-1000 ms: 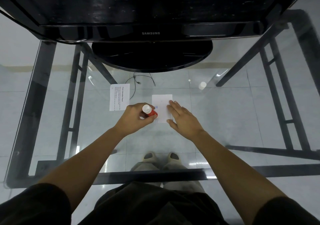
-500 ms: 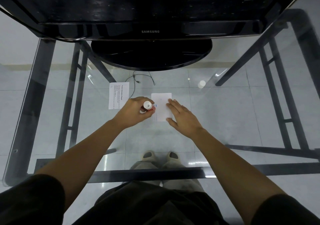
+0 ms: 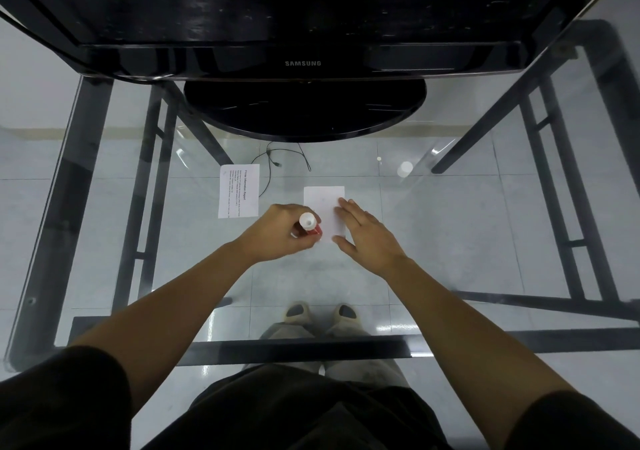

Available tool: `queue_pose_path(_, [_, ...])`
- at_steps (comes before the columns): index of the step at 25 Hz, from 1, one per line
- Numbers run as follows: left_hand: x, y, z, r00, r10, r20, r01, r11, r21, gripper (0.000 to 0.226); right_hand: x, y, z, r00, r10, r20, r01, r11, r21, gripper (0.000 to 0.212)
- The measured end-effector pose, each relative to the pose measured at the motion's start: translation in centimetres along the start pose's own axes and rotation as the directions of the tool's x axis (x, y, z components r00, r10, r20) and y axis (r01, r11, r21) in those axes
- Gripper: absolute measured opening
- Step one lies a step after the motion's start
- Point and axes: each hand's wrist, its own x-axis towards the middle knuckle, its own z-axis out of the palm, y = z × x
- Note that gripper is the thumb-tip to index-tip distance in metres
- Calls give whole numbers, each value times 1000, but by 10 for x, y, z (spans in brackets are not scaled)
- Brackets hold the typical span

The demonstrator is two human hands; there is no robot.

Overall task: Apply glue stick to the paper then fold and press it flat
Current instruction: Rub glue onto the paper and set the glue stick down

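Change: the glue stick (image 3: 309,226) is sliding down toward the paper's near left corner compared with half a second ago, and the left hand (image 3: 277,234) is travelling with it.
Left hand: its fingers are curling tight round the red barrel, white end up, tip angling down at the left edge of the paper (image 3: 323,203); the hand is hiding the actual contact.
Right hand: the right hand (image 3: 369,238) is lying flat with straight fingers (image 3: 346,207), pinning the paper's right side and gripping nothing.
Paper: it is lying unfolded on the glass tabletop (image 3: 450,241), between the two hands.
Handling: it is looking thin, light and floppy, and is probably skating on glass. I'm judging it is needing that pinning palm during strokes, then a pinch at a free far corner for the fold.
Edges and room: the printed sheet (image 3: 239,191) is lying left of the paper, apart. The white cap (image 3: 404,169) is sitting beyond it to the right, well apart. The monitor stand (image 3: 304,113) is looming past the far edge, and open glass is running toward the person.
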Motion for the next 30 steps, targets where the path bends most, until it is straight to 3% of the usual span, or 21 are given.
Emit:
queue_pose_path(5, [14, -4, -12, 985, -33, -171, 40, 998, 40, 14, -1, 1, 0, 1000, -7, -4, 7, 1000, 3, 58])
queue_pose_path(10, [7, 3, 1, 1000, -1, 18, 1, 1000, 10, 21, 1, 1, 1, 1000, 13, 1, -13, 1000, 21, 60])
queue_pose_path(15, [24, 1, -12, 986, -21, -165, 30, 998, 50, 15, -1, 2, 0, 1000, -4, -4, 4, 999, 36, 59])
queue_pose_path(20, [17, 6, 0, 996, 35, 86, -39, 998, 52, 19, -1, 0, -3, 1000, -11, -3, 11, 998, 63, 59])
queue_pose_path(26, [40, 5, -17, 982, 9, -190, 6, 997, 79, 13, -2, 0, -5, 1000, -21, -4, 21, 998, 67, 58])
queue_pose_path(30, [29, 8, -3, 999, 36, -35, -33, 997, 68, 16, -1, 0, -3, 1000, -21, -4, 21, 996, 89, 59])
